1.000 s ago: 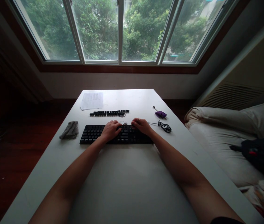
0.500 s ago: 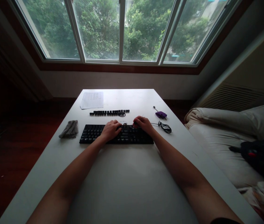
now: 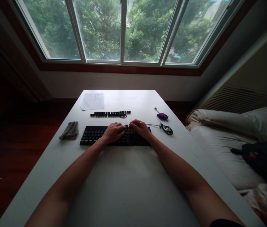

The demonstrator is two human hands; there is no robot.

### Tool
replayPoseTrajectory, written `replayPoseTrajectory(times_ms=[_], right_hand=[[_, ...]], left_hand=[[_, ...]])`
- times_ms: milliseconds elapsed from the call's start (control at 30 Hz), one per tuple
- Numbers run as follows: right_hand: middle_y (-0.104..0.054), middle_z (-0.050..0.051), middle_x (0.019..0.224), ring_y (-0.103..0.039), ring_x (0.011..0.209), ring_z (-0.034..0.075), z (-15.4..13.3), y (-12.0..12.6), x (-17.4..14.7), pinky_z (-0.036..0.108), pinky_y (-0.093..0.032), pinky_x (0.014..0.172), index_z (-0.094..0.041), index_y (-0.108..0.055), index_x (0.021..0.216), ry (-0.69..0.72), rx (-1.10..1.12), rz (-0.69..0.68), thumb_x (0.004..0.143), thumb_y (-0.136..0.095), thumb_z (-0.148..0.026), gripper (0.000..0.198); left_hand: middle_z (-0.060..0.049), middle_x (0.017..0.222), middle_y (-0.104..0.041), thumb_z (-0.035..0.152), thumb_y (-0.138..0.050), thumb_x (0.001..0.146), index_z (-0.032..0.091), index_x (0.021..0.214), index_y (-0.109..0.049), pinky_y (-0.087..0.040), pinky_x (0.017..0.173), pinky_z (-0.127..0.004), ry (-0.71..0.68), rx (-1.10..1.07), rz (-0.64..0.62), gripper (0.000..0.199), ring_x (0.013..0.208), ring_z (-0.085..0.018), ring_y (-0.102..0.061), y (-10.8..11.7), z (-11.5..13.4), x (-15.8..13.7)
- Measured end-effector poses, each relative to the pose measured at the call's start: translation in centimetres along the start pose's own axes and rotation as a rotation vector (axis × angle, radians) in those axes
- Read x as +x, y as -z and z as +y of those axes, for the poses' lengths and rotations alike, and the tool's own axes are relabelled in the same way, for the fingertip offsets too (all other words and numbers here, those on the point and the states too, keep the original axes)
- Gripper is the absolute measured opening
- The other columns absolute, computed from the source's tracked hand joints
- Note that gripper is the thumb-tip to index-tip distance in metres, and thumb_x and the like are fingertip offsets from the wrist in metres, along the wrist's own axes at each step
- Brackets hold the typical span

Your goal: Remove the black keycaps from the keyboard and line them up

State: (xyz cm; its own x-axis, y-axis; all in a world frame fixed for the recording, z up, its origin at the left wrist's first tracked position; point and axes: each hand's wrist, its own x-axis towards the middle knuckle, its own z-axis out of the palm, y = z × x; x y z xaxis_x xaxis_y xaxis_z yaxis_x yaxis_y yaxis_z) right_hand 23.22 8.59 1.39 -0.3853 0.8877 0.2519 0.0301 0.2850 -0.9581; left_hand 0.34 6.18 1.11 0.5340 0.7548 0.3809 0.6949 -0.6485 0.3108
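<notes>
A black keyboard [image 3: 93, 135] lies across the white table in front of me. My left hand [image 3: 113, 131] rests over its middle, fingers stretched forward and the thumb apart, near the keyboard's back edge. Close beside its fingertips is my right hand [image 3: 140, 128], above the right half of the keyboard with thumb and fingers pinched together. What the pinch holds is too small and dark to make out; a thin wire-like glint shows by its knuckles. Behind the keyboard, loose black keycaps [image 3: 109, 113] stand in rows, with a small ring-shaped thing [image 3: 123, 116] at their front.
A grey cloth [image 3: 69, 130] lies left of the keyboard. Printed paper [image 3: 93, 101] is at the far left corner. On the right are a coiled black cable [image 3: 166, 128] and a purple pouch-like thing [image 3: 162, 116] with a small brush-like stick [image 3: 156, 109].
My right hand has moved left along the keyboard, toward my left hand's fingertips, still pinched. My left hand has barely shifted.
</notes>
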Motion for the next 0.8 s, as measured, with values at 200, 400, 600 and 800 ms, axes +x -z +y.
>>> replayPoseTrajectory(times_ms=[200, 400, 600, 800], right_hand=[[-0.072, 0.003, 0.076, -0.068, 0.068, 0.017, -0.08, -0.12, -0.13, 0.031, -0.058, 0.065, -0.019, -0.067, 0.091, 0.021, 0.007, 0.018, 0.084, -0.066, -0.054, 0.035], [-0.072, 0.004, 0.078, -0.068, 0.068, 0.017, 0.56, -0.4, -0.16, 0.031, -0.058, 0.067, -0.02, -0.066, 0.092, 0.018, 0.041, 0.009, 0.084, -0.067, -0.053, 0.035], [-0.073, 0.004, 0.08, -0.069, 0.071, 0.018, 0.77, -0.82, -0.26, 0.033, -0.059, 0.068, -0.02, -0.066, 0.093, 0.019, 0.057, 0.018, 0.083, -0.067, -0.054, 0.035], [-0.072, 0.004, 0.081, -0.069, 0.075, 0.019, 0.46, -0.93, -0.49, 0.034, -0.06, 0.072, -0.021, -0.067, 0.094, 0.026, 0.059, -0.001, 0.083, -0.068, -0.054, 0.035]], left_hand=[[-0.005, 0.104, -0.068, 0.032, -0.056, 0.092, 0.026, 0.111, -0.068, -0.046, 0.093, -0.04, 0.054, -0.043, -0.01, 0.023, 0.101, -0.023, -0.06, 0.19, 0.16, 0.13], [-0.005, 0.104, -0.068, 0.029, -0.055, 0.091, 0.025, 0.11, -0.067, -0.047, 0.092, -0.039, 0.057, -0.029, -0.009, 0.023, 0.098, -0.023, -0.061, 0.18, 0.33, 0.13], [-0.005, 0.103, -0.069, 0.028, -0.053, 0.092, 0.024, 0.111, -0.066, -0.047, 0.091, -0.038, 0.064, -0.003, -0.015, 0.023, 0.096, -0.022, -0.062, 0.02, 0.3, 0.12], [-0.006, 0.102, -0.068, 0.028, -0.045, 0.097, 0.024, 0.11, -0.063, -0.048, 0.091, -0.037, 0.089, -0.023, -0.028, 0.023, 0.099, -0.022, -0.062, -0.1, 0.14, 0.22]])
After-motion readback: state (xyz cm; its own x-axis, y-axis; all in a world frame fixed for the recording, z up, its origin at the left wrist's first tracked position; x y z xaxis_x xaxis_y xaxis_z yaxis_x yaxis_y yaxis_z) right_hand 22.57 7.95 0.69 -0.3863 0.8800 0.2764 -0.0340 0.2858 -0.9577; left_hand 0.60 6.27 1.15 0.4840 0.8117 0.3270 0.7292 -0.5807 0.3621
